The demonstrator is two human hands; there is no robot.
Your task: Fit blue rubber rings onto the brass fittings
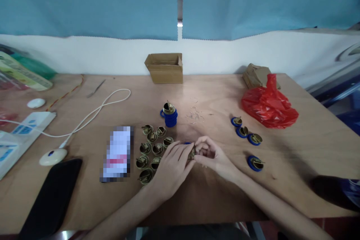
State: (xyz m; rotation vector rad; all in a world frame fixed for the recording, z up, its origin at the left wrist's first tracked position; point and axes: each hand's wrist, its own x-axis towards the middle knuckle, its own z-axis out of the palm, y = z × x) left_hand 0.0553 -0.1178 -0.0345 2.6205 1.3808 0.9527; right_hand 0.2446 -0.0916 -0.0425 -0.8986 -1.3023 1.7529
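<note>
Both hands meet over the table, in the middle of the head view. My left hand is closed, its fingers gripping a small brass-coloured round metal piece that mostly hides behind them. My right hand pinches at the right side of the same piece, fingers curled. A bit of blue shows just above it. Left of my left hand lie several brass-coloured round pieces with bars across them. Beyond them stands a stack of blue rings topped by a brass piece. Thin wire rings lie loose to its right.
Several brass pieces in blue rings lie at right, near a red plastic bag. A cardboard box stands at the back. Left are a lit phone, a black phone, a white cable and a power strip.
</note>
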